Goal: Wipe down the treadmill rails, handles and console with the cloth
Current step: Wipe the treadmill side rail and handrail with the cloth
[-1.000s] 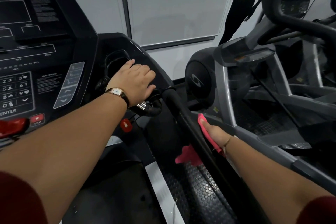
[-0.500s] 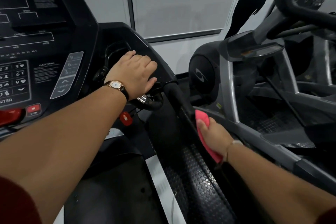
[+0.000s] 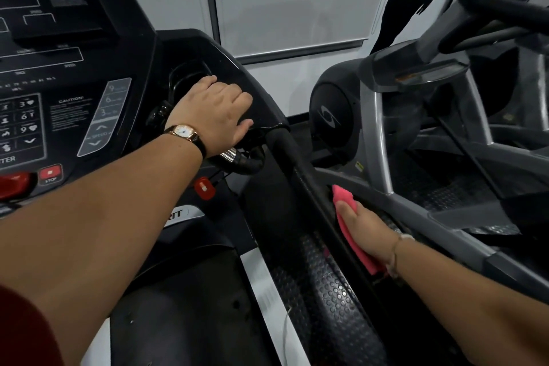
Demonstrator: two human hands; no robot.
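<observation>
The black treadmill console (image 3: 59, 74) fills the upper left, with a keypad and a red stop button (image 3: 50, 173). My left hand (image 3: 212, 111), with a watch on the wrist, rests curled over the right front handle (image 3: 246, 162) beside the console. The black padded right rail (image 3: 292, 157) runs down and to the right from there. My right hand (image 3: 364, 230) presses a pink cloth (image 3: 346, 217) flat against the outer side of that rail, about halfway down. The fingers lie on the cloth and hold it to the rail.
A red safety key (image 3: 204, 187) hangs below the handle. The treadmill deck and its studded side strip (image 3: 326, 291) lie beneath my arms. A grey elliptical machine (image 3: 383, 134) stands close on the right, and a white wall with a window blind (image 3: 291, 0) is ahead.
My right hand has slid the pink cloth along the rail; the hanging corner of cloth seen one second ago is now tucked under the hand. My left hand stays on the handle.
</observation>
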